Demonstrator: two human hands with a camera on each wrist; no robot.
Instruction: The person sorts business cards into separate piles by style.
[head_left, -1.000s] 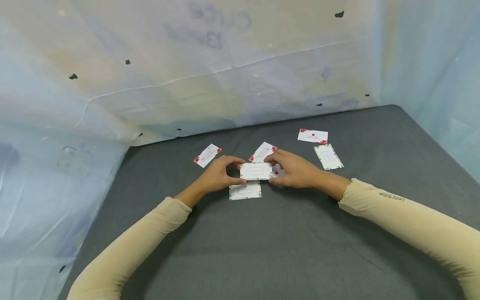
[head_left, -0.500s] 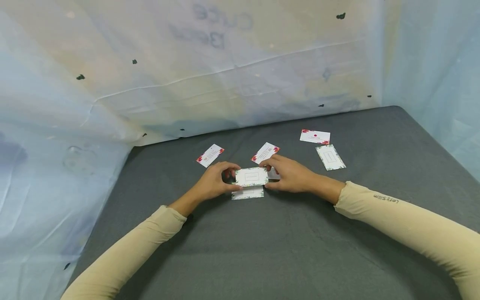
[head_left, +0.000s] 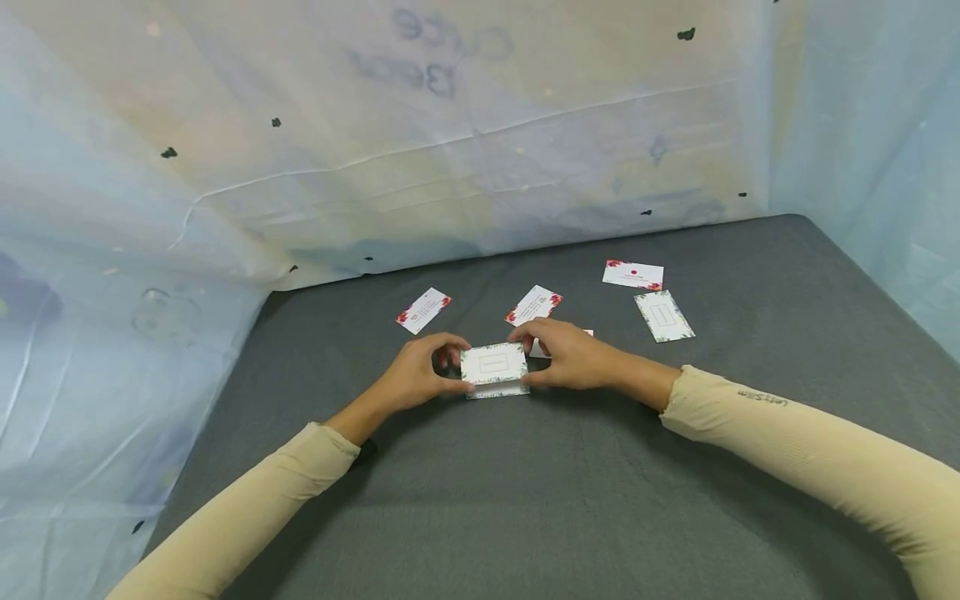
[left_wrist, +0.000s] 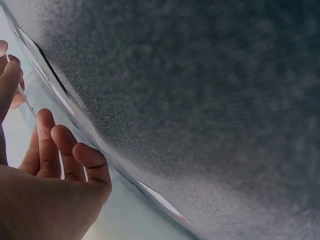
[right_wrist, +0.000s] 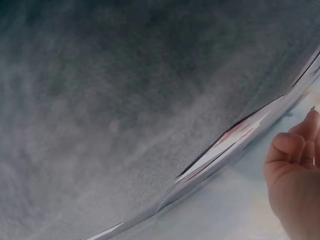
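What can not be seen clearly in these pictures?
- Print on the held card: too small, head view.
- Lower card: mostly covered by the held card.
- Card behind the right hand: mostly hidden.
- Left hand grip: the wrist view shows only fingers against gray cloth.

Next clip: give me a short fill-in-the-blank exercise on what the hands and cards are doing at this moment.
1. The left hand and the right hand hold one card between them, just above another ____ lying on the mat.
2. The mat under the cards is dark ____.
3. Both sleeves are ____ in colour.
4. The card with a red dot lies on the person's ____ side.

Missing words: card; grey; beige; right
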